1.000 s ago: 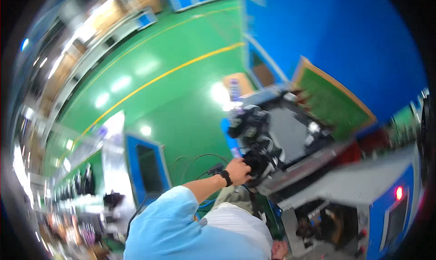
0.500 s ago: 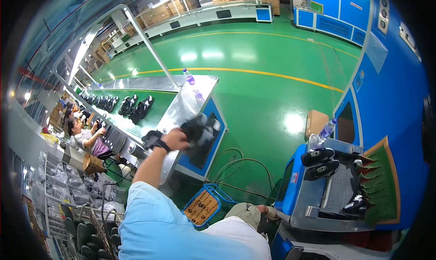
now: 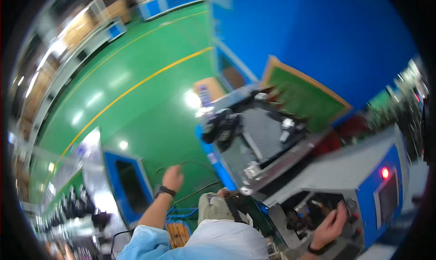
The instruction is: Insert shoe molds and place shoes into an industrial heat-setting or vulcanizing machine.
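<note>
My left hand [image 3: 173,178], with a dark band at the wrist, hangs over the green floor beside the blue cabinet. Nothing shows in it, but motion smears its fingers. My right hand [image 3: 330,228] is at the opening of a grey and blue machine [image 3: 324,176], fingers stretched and apart, with no thing seen in them. Inside that opening are dark and metallic parts [image 3: 309,214], too blurred to name. A pair of black shoes [image 3: 222,128] rests on the left side of the metal machine bed [image 3: 254,144]. Another black-and-white shoe [image 3: 290,129] lies at its far right.
A blue cabinet with a dark panel [image 3: 129,180] stands at left by a metal bench [image 3: 96,169]. Several dark shoes [image 3: 72,205] line up beyond. A green flap [image 3: 302,94] leans over the bed. A red light [image 3: 385,172] glows on the machine. Hoses cross the floor.
The view has swung right, toward the machines. My left hand has left the dark shoe at the metal bench. My right hand has come into view at the machine opening.
</note>
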Tool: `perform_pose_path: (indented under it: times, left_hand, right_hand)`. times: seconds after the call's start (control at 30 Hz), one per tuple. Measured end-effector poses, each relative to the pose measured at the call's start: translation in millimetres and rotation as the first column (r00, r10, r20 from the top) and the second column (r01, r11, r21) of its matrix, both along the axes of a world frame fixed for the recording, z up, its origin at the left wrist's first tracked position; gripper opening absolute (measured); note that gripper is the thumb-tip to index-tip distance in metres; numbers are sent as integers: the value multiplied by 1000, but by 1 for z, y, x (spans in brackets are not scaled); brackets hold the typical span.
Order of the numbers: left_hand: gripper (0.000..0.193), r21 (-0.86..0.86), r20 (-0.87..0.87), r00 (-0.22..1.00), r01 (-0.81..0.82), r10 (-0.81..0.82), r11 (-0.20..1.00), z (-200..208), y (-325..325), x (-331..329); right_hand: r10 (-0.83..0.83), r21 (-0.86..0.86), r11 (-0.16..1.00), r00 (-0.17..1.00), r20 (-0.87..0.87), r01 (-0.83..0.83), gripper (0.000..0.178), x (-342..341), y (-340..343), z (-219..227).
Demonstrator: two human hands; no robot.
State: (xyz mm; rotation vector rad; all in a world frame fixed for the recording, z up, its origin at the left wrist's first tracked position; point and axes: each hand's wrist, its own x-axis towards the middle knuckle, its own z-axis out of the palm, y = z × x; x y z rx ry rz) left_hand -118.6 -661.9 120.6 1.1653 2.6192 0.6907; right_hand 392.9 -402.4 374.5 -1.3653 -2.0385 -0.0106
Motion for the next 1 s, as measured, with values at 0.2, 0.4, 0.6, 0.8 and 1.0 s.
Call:
perform_pose_path:
  times: [0.2,0.4,0.6,0.8,1.0]
  left_hand:
    - [49,151,281,716,625,-639,766,-37,325,174]
    - [131,-14,652,722,317,-232,948,-93,518,232]
    - [85,-231,488,834,408,-258,883,-112,553,245]
    - [47,253,954,114,184,-276,950,-27,468,214]
    - [76,507,718,256,445,-647,738,89,285,206]
  right_hand:
    - [-432,235,902,783,447,363,59,-3,100,55]
    - [-535,288,845,730,426,451,51,-10,100,40]
    - [-539,269,842,711,451,467,53,-15,103,43]
    - [-562,297,826,742,366,479,48,-10,113,47]
    - [-277,215,939,961,13,268,62,-25,59,10]
